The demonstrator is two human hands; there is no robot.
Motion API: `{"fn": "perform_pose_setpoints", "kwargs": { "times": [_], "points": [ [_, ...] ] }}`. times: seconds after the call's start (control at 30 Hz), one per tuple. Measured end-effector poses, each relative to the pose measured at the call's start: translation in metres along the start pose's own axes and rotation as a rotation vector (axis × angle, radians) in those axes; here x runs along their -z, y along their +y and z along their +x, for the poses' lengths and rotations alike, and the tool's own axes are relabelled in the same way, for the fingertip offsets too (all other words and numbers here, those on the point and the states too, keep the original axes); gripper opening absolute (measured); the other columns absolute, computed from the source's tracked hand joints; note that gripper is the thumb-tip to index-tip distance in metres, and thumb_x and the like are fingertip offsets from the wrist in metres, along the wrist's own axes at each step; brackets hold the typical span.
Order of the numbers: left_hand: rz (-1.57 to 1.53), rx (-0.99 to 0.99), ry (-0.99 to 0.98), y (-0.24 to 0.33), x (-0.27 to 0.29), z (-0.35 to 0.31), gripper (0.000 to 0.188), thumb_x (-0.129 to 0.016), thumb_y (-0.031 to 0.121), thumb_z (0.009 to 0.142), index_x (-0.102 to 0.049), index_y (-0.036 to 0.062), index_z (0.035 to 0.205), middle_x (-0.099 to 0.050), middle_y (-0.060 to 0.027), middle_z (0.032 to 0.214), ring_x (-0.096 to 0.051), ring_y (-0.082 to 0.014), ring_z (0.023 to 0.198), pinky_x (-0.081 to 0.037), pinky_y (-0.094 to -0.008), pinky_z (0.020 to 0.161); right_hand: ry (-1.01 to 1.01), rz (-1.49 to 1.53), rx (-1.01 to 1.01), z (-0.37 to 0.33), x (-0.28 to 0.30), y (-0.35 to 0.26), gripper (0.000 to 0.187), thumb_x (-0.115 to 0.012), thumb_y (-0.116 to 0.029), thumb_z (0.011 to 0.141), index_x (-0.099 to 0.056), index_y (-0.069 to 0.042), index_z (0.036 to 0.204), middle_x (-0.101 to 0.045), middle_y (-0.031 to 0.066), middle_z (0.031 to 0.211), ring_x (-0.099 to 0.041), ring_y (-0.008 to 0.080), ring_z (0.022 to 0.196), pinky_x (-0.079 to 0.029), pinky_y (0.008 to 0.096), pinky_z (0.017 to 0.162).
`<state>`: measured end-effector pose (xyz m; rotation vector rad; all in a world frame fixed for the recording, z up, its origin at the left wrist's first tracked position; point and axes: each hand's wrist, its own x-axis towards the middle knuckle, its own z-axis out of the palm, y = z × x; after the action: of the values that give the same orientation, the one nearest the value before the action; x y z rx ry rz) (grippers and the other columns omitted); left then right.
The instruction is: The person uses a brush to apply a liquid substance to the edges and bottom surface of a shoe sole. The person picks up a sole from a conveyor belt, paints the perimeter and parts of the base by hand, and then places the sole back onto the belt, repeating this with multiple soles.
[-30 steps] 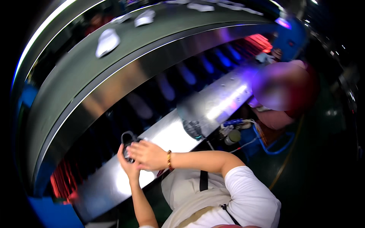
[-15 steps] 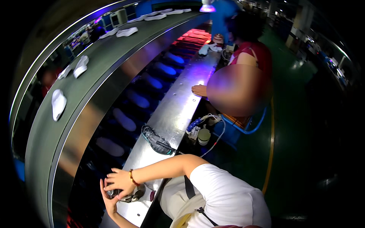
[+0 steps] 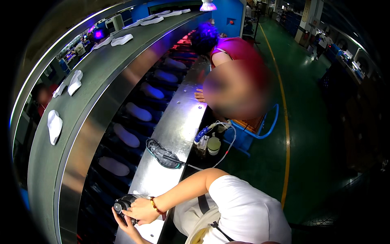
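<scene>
At the near end of the metal ledge (image 3: 168,122), both my hands are on a black object with a round, knob-like silver-centred end (image 3: 118,208); its exact kind does not show. My left hand (image 3: 131,230) wraps its fingers along the near left side of it. My right hand (image 3: 143,210), with a beaded bracelet at the wrist, presses its bent fingers against the top and right side. Further along the ledge lies a dark sole-shaped piece with a teal rim (image 3: 156,151). A black stick-like tool (image 3: 172,159) with a cord rests across it.
Left of the ledge runs a lower line carrying pale soles (image 3: 126,135). Beyond it curves a raised green belt (image 3: 87,91) with white soles (image 3: 55,127). A co-worker in red (image 3: 239,51) leans over the ledge ahead. A pale tub (image 3: 213,145) and cords sit right of the ledge.
My right hand's spread fingers have bent in against the black object, whose round end now shows. The co-worker has bent lower over the ledge. My view has shifted somewhat.
</scene>
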<state>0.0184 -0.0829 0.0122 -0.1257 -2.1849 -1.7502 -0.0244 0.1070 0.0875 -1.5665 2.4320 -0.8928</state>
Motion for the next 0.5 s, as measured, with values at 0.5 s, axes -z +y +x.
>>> {"fn": "perform_pose_setpoints", "kwargs": {
  "times": [0.5],
  "points": [
    [-0.029,0.178,0.480,-0.056,-0.065,-0.055,0.068,-0.049,0.032,0.083,-0.016,0.0044,0.135,-0.024,-0.0152,0.135,-0.029,-0.0252,0.122,-0.027,-0.0384,0.098,0.111,-0.416,0.374,0.108,-0.044,0.028,0.031,-0.064,-0.023,0.060,-0.064,-0.015,0.090,-0.055,0.0012,0.101,-0.048,0.0199,0.098,-0.040,0.0321,0.073]
  ]
}}
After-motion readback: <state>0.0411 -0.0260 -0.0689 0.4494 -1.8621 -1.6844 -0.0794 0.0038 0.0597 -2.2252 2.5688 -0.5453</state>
